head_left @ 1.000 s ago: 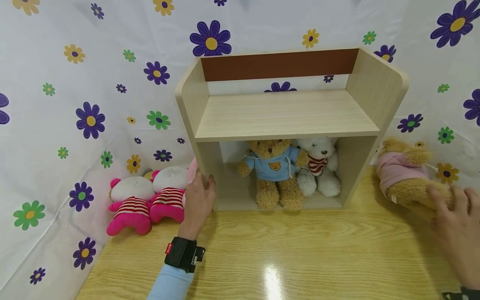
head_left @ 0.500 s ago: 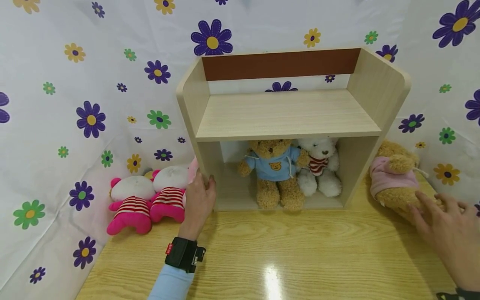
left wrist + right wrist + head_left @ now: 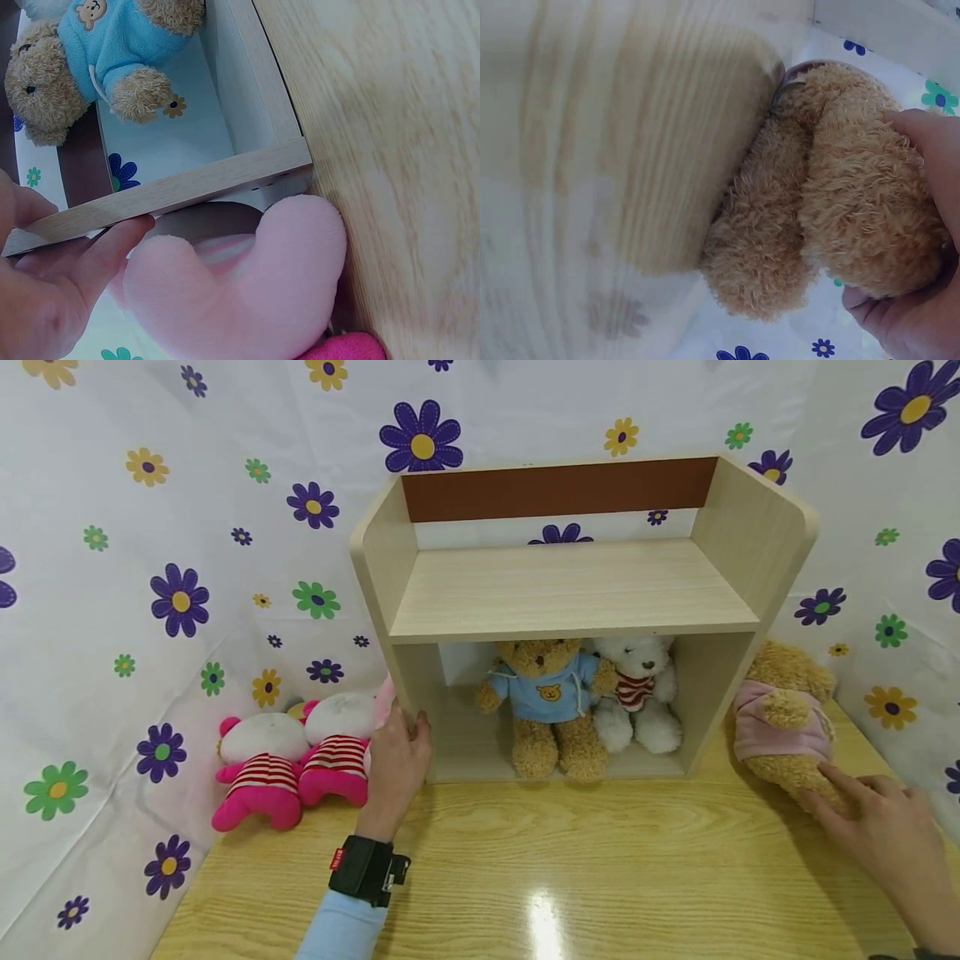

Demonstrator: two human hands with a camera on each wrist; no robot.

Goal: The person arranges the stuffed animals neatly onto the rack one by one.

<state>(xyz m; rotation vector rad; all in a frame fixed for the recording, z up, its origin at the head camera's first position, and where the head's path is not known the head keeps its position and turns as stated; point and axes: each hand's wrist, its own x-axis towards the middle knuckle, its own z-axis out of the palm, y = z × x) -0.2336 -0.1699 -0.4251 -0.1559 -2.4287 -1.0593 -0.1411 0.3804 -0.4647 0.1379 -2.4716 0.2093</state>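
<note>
My left hand [image 3: 396, 762] grips the front edge of the left side panel of a pale wooden shelf [image 3: 573, 589]. In the left wrist view the thumb and fingers lie on opposite sides of that panel [image 3: 172, 187]. At the right, my right hand [image 3: 885, 835] holds a leg of a brown teddy bear [image 3: 783, 727] in a pink top, which lies beside the shelf. Its furry leg [image 3: 870, 202] sits between thumb and fingers in the right wrist view. The lower compartment holds a teddy bear [image 3: 551, 697] in a blue hoodie and a white bear [image 3: 637, 693] in a striped top.
Two pink-and-white plush toys [image 3: 262, 768] in striped tops lean together left of the shelf. A pale pink plush piece [image 3: 240, 292] lies close against the shelf's outer left side. Flowered cloth [image 3: 180, 652] hangs behind the wooden table [image 3: 562, 852].
My right hand and the pink-topped teddy bear have shifted left toward the shelf, and the bear has turned more upright. The left hand keeps its place on the shelf.
</note>
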